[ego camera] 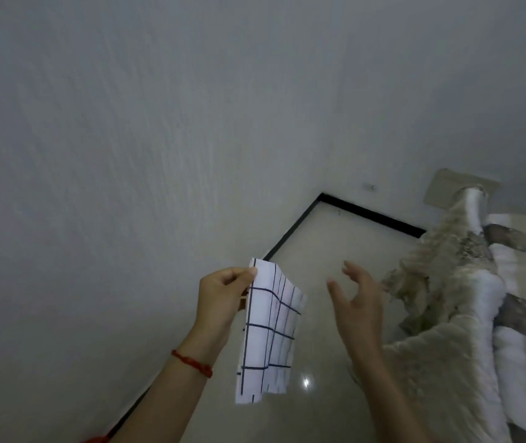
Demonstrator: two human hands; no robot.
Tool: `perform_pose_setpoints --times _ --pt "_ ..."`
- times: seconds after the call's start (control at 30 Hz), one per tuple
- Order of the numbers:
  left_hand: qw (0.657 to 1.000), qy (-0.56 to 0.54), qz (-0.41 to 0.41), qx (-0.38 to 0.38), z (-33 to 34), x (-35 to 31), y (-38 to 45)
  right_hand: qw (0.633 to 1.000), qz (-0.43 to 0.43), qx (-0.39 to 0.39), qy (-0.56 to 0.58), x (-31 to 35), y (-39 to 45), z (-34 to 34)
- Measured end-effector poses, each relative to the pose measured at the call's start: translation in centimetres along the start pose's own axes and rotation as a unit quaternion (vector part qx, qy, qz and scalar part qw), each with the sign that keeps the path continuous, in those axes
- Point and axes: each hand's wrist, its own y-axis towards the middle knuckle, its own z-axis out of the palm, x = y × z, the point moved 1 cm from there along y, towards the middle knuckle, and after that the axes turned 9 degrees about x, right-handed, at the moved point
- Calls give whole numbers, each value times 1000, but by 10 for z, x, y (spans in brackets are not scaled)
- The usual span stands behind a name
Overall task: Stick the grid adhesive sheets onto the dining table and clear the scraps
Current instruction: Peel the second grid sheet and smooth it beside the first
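One view only, head camera. Left hand pinches the top corner of a grid sheet; it hangs curled over the tiled floor near the wall. Right hand is open, fingers spread, just beside the sheet, not touching. Fuzzy cloth drapes something at right; can't tell if that's the dining table. Red bracelet on left wrist.

Risks, as I judge them: single-corner grip lets the sheet fold and stick to itself; the fuzzy cloth would give poor adhesion and lint pickup.
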Motion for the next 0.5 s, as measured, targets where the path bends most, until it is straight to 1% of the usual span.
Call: perform_pose_setpoints --times 0.07,0.13,0.27,0.4,0.5 --pt "999 2 -6 32 9 -3 14 996 -58 58 36 22 -4 12" --pt "998 13 -5 53 19 -5 26 990 -76 102 66 38 -6 26" --pt "996 0 9 84 27 -7 42 988 -62 97 100 53 -2 40" --pt "991 -45 -1 125 28 -9 50 989 -45 89 106 54 4 41" --pt "988 -44 9 146 30 -9 55 988 -29 86 125 56 9 39"
